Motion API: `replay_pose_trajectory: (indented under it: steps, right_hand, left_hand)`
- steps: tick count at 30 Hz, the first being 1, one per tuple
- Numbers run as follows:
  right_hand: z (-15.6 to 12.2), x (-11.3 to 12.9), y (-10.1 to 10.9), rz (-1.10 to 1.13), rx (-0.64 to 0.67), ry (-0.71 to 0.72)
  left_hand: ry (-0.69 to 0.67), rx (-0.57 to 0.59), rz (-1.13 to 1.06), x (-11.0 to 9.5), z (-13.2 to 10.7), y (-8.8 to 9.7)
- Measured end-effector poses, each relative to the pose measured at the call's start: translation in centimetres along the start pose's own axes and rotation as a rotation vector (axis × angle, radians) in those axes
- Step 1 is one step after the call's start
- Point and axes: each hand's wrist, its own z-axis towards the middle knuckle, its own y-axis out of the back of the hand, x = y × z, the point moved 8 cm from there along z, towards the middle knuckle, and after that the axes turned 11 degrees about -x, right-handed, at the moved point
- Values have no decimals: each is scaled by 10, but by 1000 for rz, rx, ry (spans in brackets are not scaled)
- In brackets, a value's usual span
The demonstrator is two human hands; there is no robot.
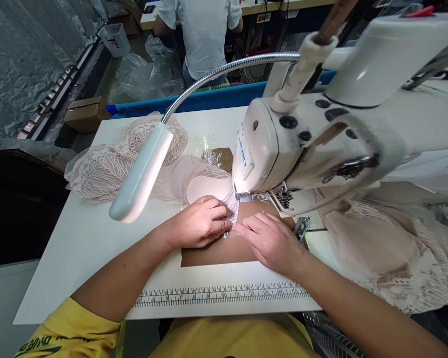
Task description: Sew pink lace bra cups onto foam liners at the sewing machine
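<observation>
A pale lace bra piece (209, 189) with a smooth padded cup lies on the sewing table, its lace edge running under the needle area of a white sewing machine (263, 141). On the left of that edge, my left hand (203, 222) presses down, fingers curled and closed on the lace. Close beside it, my right hand (272, 242) pinches the near end of the lace with thumb and forefinger. Both hands rest over a brown sheet (216, 256) on the table. My fingers hide part of the lace, and the machine head covers the needle.
A lamp (144, 171) on a bendable metal neck hangs over the left side. Heaped lace (104, 166) lies at the left back, more beige lace fabric (388, 248) at right. A printed ruler strip (224, 294) runs along the front edge. A person (205, 35) sits beyond the table.
</observation>
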Motion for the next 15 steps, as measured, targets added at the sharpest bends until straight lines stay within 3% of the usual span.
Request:
replay_pose_trajectory:
  steps: [6, 15]
  right_hand:
    - [-2, -4, 2, -4, 15, -22]
    - [-2, -7, 4, 1, 4, -51]
  left_hand:
    - [156, -50, 74, 8, 9, -1]
    - [175, 13, 182, 9, 8, -13]
